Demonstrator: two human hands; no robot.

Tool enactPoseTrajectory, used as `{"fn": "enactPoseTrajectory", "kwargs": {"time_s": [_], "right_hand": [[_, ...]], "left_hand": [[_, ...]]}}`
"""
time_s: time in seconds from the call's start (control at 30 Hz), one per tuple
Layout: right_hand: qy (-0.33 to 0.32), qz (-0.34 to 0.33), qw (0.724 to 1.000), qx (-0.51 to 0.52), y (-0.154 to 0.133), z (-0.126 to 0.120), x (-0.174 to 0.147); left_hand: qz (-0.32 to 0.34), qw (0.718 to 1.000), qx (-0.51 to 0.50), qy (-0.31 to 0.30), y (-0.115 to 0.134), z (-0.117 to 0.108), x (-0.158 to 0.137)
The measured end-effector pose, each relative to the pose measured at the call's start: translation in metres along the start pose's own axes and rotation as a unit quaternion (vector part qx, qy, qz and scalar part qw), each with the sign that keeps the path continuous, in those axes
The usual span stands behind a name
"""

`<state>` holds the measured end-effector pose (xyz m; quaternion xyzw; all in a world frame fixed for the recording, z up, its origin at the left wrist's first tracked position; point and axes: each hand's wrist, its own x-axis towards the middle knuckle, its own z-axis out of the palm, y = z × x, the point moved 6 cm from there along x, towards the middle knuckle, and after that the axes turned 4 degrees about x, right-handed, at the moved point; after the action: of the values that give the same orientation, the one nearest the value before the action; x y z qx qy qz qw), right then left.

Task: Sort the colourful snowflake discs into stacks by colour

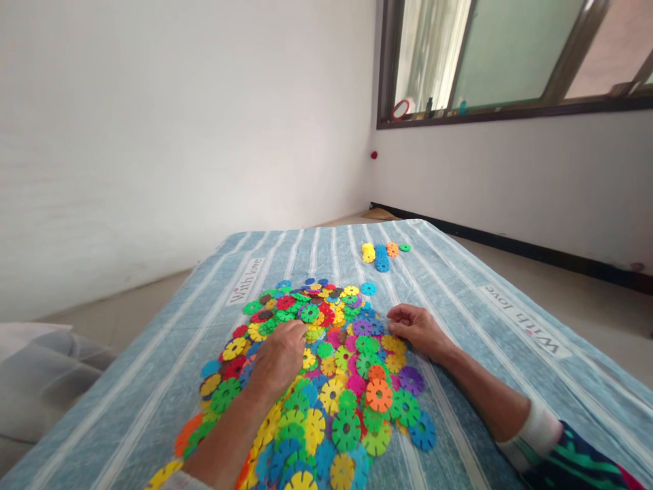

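A wide pile of colourful notched plastic discs, snowflake building pieces (347, 430), lies on the striped blue cloth. Over the left-middle of the pile is my left hand (280, 355), its fingers bent down and closed among the discs. Its fingertips are mostly hidden, so what they grip cannot be made out. My right hand (422, 331) rests at the pile's right edge, fingers loosely curled and thumb apart, with no piece visible in it. Yellow discs (394, 344) and a purple disc (363, 328) lie close to it.
Farther back on the cloth (306, 255) sit small groups of discs by colour: yellow (368, 254), blue (381, 258), orange (392, 249) and one green (405, 248). White walls and a window (505, 61) stand beyond. Sheer white fabric (45, 381) is at the left.
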<state>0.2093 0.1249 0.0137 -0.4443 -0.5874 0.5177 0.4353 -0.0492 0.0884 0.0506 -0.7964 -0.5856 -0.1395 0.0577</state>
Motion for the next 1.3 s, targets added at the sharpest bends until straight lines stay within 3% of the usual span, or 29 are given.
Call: {"fn": "enactPoseTrajectory", "kwargs": {"time_s": [0.37, 0.8, 1.13, 1.3], "right_hand": [[-0.045, 0.008, 0.999, -0.014, 0.006, -0.001, 0.004], [-0.037, -0.023, 0.997, -0.057, -0.005, 0.005, 0.003], [-0.027, -0.021, 0.997, -0.065, -0.007, 0.006, 0.002], [-0.019, -0.034, 0.996, -0.077, -0.007, 0.005, 0.002]], "left_hand": [[0.007, 1.0, 0.014, 0.008, 0.004, -0.002, -0.002], [0.07, 0.992, -0.024, 0.105, 0.025, -0.011, -0.003], [0.062, 0.996, -0.053, -0.029, 0.065, -0.017, 0.03], [0.083, 0.993, -0.07, -0.053, 0.086, -0.007, 0.045]]}}
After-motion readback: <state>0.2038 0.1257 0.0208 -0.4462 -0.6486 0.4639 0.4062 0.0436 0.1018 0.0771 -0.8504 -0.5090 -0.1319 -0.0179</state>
